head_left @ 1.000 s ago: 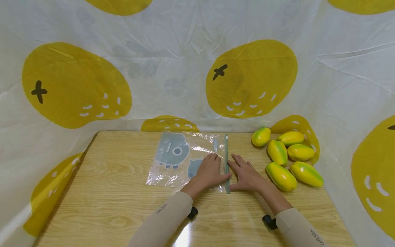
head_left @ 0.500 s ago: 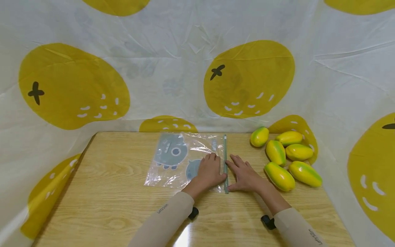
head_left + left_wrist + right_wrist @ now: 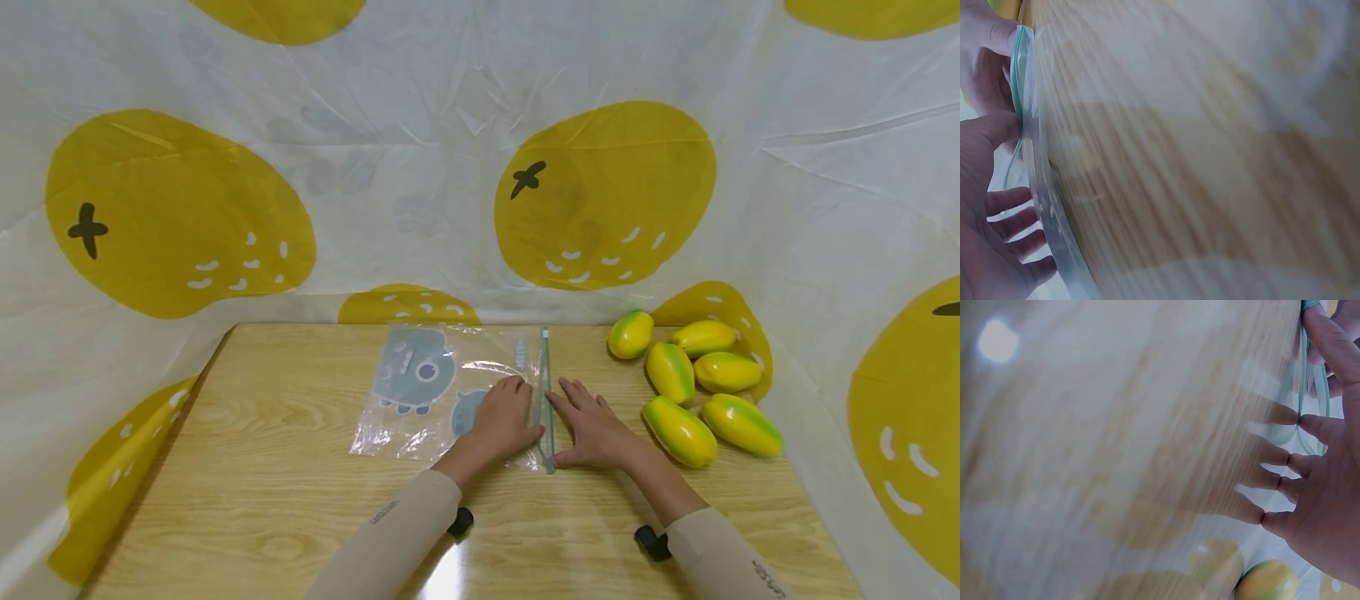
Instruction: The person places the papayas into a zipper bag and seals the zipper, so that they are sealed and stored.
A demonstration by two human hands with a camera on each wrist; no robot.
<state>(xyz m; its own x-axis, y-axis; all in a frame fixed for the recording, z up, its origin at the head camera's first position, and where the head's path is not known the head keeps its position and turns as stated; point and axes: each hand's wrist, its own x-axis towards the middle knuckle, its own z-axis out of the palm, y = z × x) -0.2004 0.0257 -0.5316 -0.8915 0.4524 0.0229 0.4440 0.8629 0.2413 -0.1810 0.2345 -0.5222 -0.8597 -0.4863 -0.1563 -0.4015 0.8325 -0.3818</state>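
A clear zip bag (image 3: pixel 382 433) printed with blue-grey cartoon monsters lies flat on the table. Its green zip edge (image 3: pixel 546 358) points right. My left hand (image 3: pixel 498 421) rests on the bag beside that edge, fingers extended; in the left wrist view its thumb (image 3: pixel 1000 128) touches the green strip. On the other side of the strip, my right hand (image 3: pixel 596 429) lies with spread fingers, their tips (image 3: pixel 1310 425) on the tabletop, thumb and index at the strip. The two green strands of the zip edge (image 3: pixel 1324 412) stand apart in the right wrist view.
Several yellow-green fruits (image 3: pixel 678 429), mango-like in shape, lie in a group on the right of the wooden table (image 3: pixel 247 500). A white cloth (image 3: pixel 420 208) with large yellow fruit prints hangs behind and along both sides.
My left hand has drawn slightly left, its thumb now off the zip edge's right side. The green strands show a small gap near the hands. The right hand has hardly moved.
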